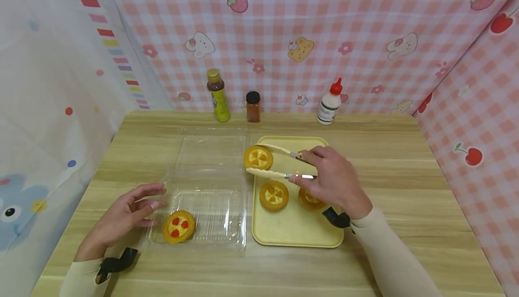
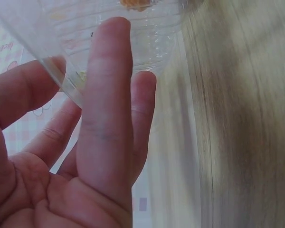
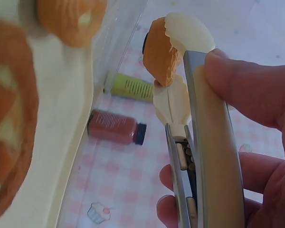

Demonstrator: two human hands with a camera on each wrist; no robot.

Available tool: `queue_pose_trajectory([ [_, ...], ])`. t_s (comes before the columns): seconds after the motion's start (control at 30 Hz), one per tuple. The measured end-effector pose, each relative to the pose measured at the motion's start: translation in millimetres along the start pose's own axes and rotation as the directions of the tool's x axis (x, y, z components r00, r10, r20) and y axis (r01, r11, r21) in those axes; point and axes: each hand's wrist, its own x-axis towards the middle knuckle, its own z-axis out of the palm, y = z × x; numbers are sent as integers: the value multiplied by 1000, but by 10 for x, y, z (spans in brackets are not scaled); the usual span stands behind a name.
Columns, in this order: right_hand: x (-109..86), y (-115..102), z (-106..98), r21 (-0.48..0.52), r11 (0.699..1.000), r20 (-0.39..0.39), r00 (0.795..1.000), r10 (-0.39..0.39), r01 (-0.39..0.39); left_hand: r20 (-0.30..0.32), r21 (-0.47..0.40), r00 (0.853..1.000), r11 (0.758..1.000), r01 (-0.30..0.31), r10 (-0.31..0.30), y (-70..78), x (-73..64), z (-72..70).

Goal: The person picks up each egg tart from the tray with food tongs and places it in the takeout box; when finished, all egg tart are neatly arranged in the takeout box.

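Observation:
My right hand [image 1: 336, 177] grips a pair of food tongs [image 1: 269, 173], with cream-coloured tips and metal arms. Between those tips, a tart [image 1: 258, 158] with orange wedges is held over the upper left edge of the yellow tray [image 1: 300, 234]; the right wrist view shows this tart [image 3: 159, 52] edge-on. On the tray lies a similar tart [image 1: 274, 195], and another tart [image 1: 309, 200] is partly hidden under my right hand. Beside the left wall of a clear hinged container [image 1: 215, 216], my left hand [image 1: 125, 213] has its fingers spread. A tart with red pieces [image 1: 179, 227] sits inside the container's lower left.
Along the back of the wooden table [image 1: 389, 166] stand a green-labelled bottle [image 1: 219, 98], a small black-capped jar [image 1: 253, 107] and a white bottle with a red nozzle [image 1: 329, 103]. The container's open lid [image 1: 212, 150] lies toward the back. Patterned cloth surrounds the table on three sides.

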Motion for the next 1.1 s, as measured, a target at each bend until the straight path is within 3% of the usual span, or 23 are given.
queue_pose_trajectory([
  [0.6,167,-448,162,-3,995,67,992,-103,104,8,8,1000,1000,10,-10,31,3,-19],
  [0.83,238,-649,323,-11,986,129,978,-161,164,2,19,1000,1000,24,-24,31,6,-17],
  [1.1,284,-798,530,3,977,138,968,-211,213,-9,25,999,998,51,-51,41,-1,-16],
])
